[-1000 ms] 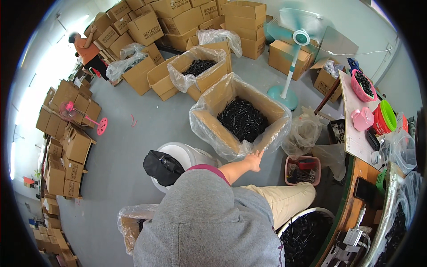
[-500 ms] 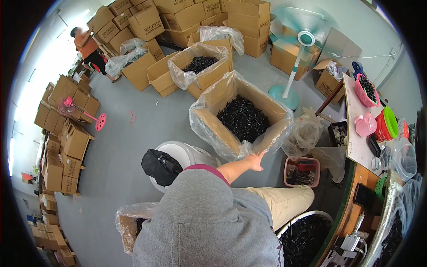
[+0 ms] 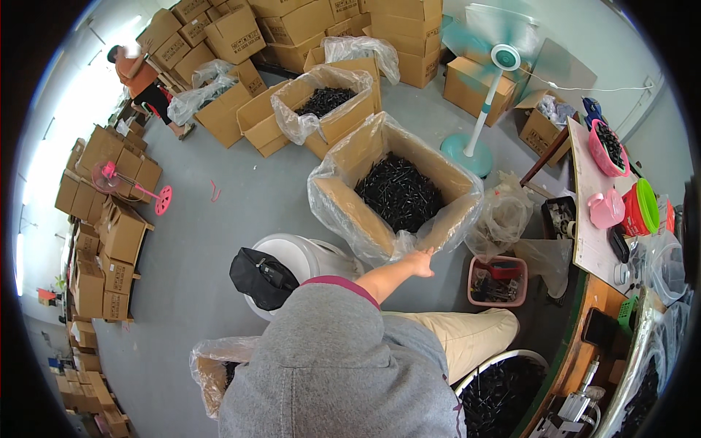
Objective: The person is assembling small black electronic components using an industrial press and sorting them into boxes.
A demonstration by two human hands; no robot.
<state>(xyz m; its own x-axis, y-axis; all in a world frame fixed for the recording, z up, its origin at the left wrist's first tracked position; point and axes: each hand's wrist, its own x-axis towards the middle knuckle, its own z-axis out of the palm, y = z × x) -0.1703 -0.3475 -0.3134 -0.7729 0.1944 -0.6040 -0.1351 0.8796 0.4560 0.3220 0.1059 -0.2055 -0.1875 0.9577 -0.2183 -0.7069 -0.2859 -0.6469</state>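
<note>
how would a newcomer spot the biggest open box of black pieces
Find the teal standing fan. Just left of it and nearer the camera is a plastic-lined carton of black pieces. Unlike the smaller lined carton behind it, it has the left hand at its near edge.

teal fan [image 3: 485, 107] (pink fan [image 3: 109, 169] well apart)

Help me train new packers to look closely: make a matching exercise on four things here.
Column one:
1. Tall fan
2. Pink jug
3. Phone
4. Bare hand

Column two:
A. On the wooden bench
B. By the near rim of the lined box of black parts
C. Teal and white
D. On the white tabletop

Pairs: 1-C; 2-D; 3-A; 4-B.
</note>
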